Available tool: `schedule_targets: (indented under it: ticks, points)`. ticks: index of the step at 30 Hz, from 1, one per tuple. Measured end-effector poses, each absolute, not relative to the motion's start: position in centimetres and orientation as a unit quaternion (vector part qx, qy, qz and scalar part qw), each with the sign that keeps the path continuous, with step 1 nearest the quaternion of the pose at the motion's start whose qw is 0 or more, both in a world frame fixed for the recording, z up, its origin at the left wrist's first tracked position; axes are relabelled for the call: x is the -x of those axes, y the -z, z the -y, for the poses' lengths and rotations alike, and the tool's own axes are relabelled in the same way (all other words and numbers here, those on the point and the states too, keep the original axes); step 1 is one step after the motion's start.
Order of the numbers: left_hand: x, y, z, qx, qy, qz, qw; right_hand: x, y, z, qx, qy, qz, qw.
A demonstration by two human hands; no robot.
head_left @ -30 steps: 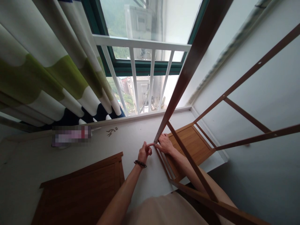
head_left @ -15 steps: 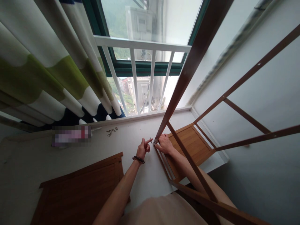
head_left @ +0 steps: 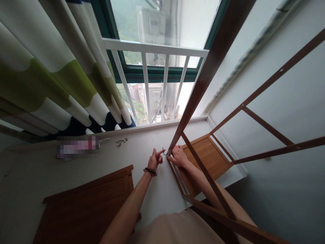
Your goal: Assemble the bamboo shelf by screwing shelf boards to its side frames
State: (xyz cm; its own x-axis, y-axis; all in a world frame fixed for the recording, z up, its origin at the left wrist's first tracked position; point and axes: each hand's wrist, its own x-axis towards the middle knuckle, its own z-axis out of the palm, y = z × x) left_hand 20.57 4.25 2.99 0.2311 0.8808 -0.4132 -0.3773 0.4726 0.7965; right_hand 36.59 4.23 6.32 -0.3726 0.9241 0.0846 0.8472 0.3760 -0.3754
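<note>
My left hand (head_left: 155,161) is beside the lower end of a brown wooden post (head_left: 189,105). Its index finger points right and touches a small dark hex key (head_left: 164,151), while the thumb stands apart and the other fingers curl loosely. The short end of the key meets the post near its foot. On the post's other side, my right hand (head_left: 179,157) closes around the corner of the wooden rack frame, its fingers partly hidden by the post. A brown slatted shelf panel (head_left: 209,152) lies under and beyond my right forearm.
Several small metal fasteners (head_left: 122,142) lie on the white ledge (head_left: 144,135). Farther left is a blurred pinkish package (head_left: 77,147). A brown wooden panel (head_left: 93,206) rests at lower left. White window bars (head_left: 166,84), a curtain (head_left: 63,78) and rack rails (head_left: 264,83) surround the area.
My left index finger has lifted slightly, and the free arm of the hex key stands a little more upright. My right hand stays in place on the frame.
</note>
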Motion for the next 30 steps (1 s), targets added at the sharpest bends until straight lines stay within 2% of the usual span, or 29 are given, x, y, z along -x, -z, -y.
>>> schedule_targets:
  ticks: [12, 21, 27, 30]
  points:
    - [-20.9, -1.3, -3.2, -0.297, -0.397, -0.497, 0.712, -36.6, -6.3, -4.2, 0.545, -0.125, 0.817, 0.143]
    - [-21.5, -2.4, -4.3, -0.370, -0.418, -0.571, 0.602, -36.6, -6.1, -4.2, 0.542, -0.130, 0.816, 0.153]
    - [-21.7, -2.7, -3.1, -0.356, -0.490, -0.545, 0.580, -36.6, -6.1, -4.2, 0.547, -0.129, 0.814, 0.149]
    - [-21.6, -2.8, -2.5, -0.352, -0.491, -0.515, 0.608, -36.6, -6.1, -4.2, 0.544, -0.128, 0.816, 0.151]
